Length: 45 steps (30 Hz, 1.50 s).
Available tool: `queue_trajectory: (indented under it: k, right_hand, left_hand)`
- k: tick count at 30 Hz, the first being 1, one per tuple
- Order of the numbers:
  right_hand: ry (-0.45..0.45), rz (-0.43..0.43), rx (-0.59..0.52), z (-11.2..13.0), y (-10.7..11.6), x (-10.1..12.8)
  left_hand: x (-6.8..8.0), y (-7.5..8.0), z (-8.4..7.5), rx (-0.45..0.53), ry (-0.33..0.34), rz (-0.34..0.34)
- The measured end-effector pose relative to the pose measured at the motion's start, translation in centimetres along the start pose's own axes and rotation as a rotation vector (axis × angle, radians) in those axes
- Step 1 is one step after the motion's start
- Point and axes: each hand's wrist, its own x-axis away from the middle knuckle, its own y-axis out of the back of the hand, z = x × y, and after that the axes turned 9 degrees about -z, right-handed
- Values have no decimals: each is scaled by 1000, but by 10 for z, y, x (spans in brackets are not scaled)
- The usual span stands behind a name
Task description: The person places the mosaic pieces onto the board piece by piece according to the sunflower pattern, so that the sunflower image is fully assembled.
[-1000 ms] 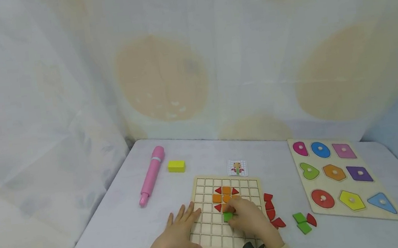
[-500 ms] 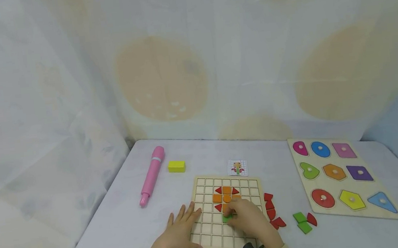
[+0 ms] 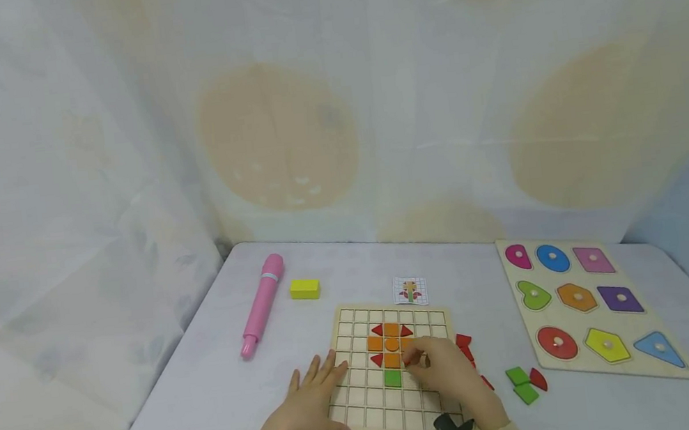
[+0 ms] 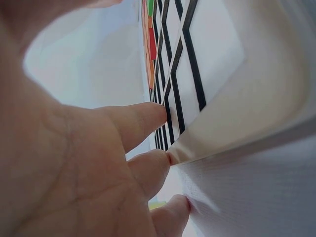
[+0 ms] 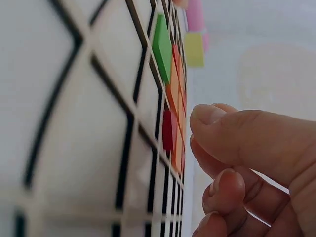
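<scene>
The left hand (image 3: 305,410) lies flat, fingers spread, on the left edge of the grid board (image 3: 364,398). The right hand (image 3: 446,372), fingers loosely curled and empty, hovers right of the green tile (image 3: 392,378). Risk: 1 careless sweep could dislodge seated tiles.

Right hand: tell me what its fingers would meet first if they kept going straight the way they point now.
The right hand points up-left over the grid board. Its fingertips would probably first meet the red triangle by the orange pieces; whether they already touch it is unclear.
</scene>
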Motion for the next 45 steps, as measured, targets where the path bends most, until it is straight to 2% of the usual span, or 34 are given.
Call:
queue_trajectory:
  k: [7, 15, 25, 29, 36, 45]
  right_hand:
    - [-103, -93, 0, -16, 22, 2]
    - [-261, -63, 8, -45, 57, 11]
    - [-383, -66, 54, -75, 86, 19]
    - [-429, -41, 49, -84, 96, 26]
    - [-498, 72, 12, -98, 113, 37]
    - [-518, 120, 23, -92, 105, 38]
  left_hand:
    - [0, 3, -2, 3, -4, -6]
    - [0, -1, 0, 1, 1, 4]
    - [-1, 0, 1, -2, 4, -1]
    - [-1, 0, 0, 3, 5, 3]
    - [-2, -4, 4, -2, 13, 9]
    - [-3, -5, 5, 14, 8, 9]
